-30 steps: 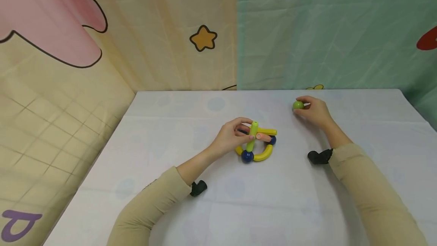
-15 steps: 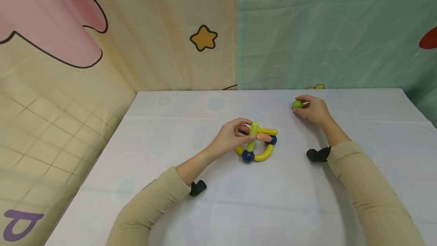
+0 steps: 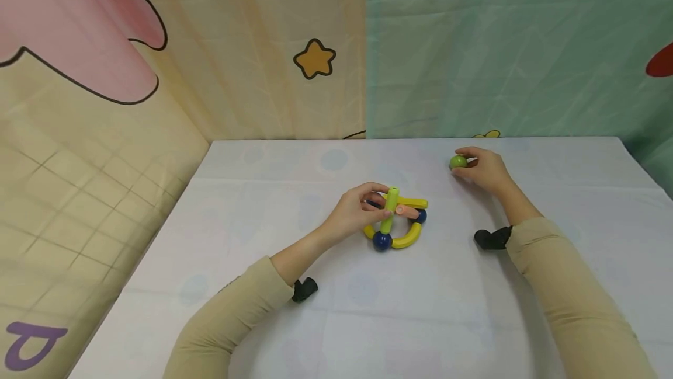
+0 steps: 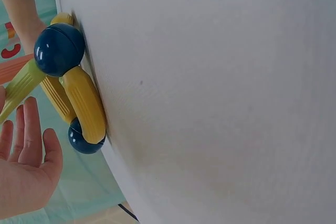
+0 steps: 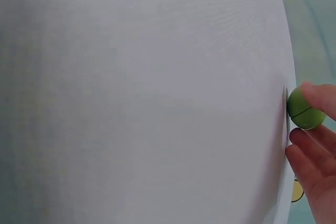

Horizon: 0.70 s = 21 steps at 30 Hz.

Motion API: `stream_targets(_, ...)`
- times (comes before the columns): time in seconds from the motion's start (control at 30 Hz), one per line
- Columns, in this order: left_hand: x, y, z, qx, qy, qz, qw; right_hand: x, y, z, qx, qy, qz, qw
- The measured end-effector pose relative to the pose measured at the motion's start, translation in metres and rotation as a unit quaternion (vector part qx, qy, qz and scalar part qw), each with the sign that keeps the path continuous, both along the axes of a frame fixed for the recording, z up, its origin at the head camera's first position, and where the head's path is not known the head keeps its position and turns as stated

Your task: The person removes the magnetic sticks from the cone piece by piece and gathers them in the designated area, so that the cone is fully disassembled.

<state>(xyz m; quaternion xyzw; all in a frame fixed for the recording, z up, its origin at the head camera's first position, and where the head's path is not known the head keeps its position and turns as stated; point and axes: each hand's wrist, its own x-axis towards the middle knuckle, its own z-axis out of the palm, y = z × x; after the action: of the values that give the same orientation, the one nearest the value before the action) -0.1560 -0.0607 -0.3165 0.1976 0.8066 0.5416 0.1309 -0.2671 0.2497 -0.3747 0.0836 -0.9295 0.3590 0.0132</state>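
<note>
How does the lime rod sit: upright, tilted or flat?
Tilted: in the left wrist view, the lime rod slants from a blue ball, away from the table.

Ball beyond rods, apparently on table

The head camera is looking forward and down from above and behind the fingers, framing from well back the left hand, the right hand, the table and the curtain beyond them. The left wrist camera is facing low across the table, close to the left fingers, sharing the blue ball near them with the head view. The right wrist camera is likewise skimming the table, sharing the green ball between the right fingers. Both wrist views are lying sideways.
</note>
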Motion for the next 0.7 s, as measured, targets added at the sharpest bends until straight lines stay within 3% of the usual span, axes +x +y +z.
stream_targets(0.23, -0.021, -0.006, -0.034, 0.001, 0.019, -0.001, 0.9998, 0.002, 0.003, 0.005, -0.010, -0.014, 0.001, 0.9998)
stream_targets(0.43, -0.021, -0.017, -0.035, -0.017, 0.028, -0.011, 0.9994, 0.011, 0.008, 0.011, -0.022, -0.025, -0.008, 0.9994)
stream_targets(0.7, -0.023, -0.029, -0.040, -0.107, 0.040, -0.022, 0.9932, 0.031, 0.008, 0.021, -0.041, -0.007, 0.004, 0.9991)
